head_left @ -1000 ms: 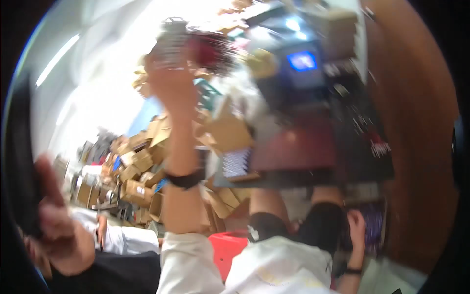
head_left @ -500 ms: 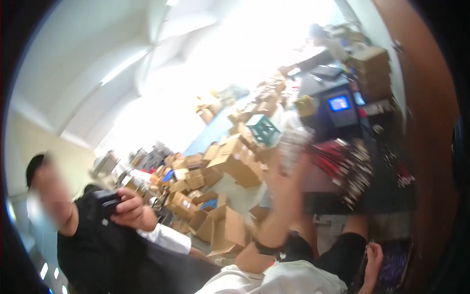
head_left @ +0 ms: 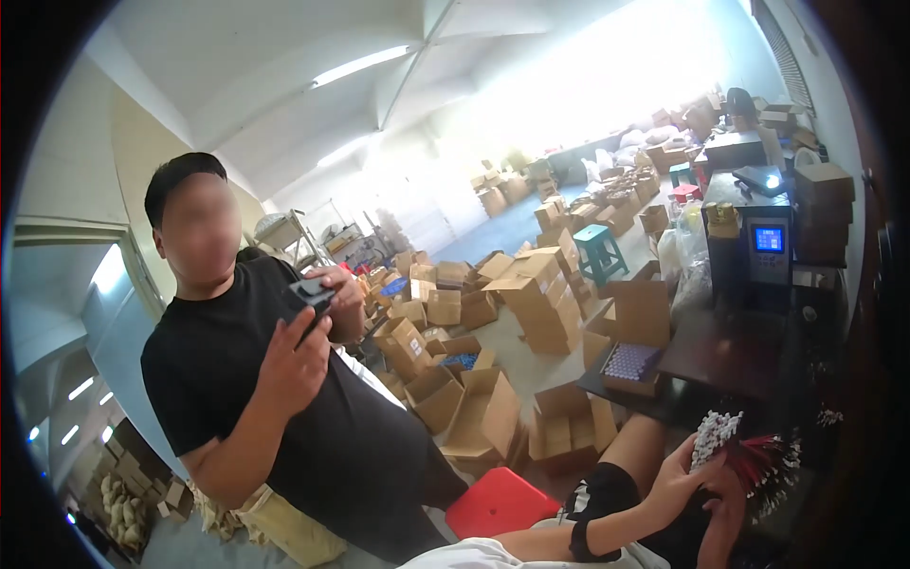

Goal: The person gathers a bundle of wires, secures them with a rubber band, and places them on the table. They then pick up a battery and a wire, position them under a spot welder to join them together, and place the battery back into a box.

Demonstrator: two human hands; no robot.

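My left hand (head_left: 684,479), at the lower right with a black band on its wrist, is closed around a bundle of thin wires (head_left: 758,457). The wires are red and dark. Many small white ends (head_left: 716,436) stand up in a cluster above my fingers, and more pale tips fan out to the right. Close below, my right hand (head_left: 725,507) has its fingers curled against the underside of the same bundle. Part of its grip is hidden behind the left hand and the wires. Both hands are near the dark worktable (head_left: 725,351), above my lap.
A person (head_left: 256,332) in black stands close at my left, holding a small black device (head_left: 311,299). Open cartons (head_left: 483,417) and a red stool (head_left: 502,503) lie between us. A box of purplish cylinders (head_left: 633,362) and a machine with a blue screen (head_left: 768,239) are at the table.
My view has swung left, bringing the person further in. My blurred left hand, earlier stretched forward by clear plastic, is now drawn back on the wire bundle, together with my right hand.
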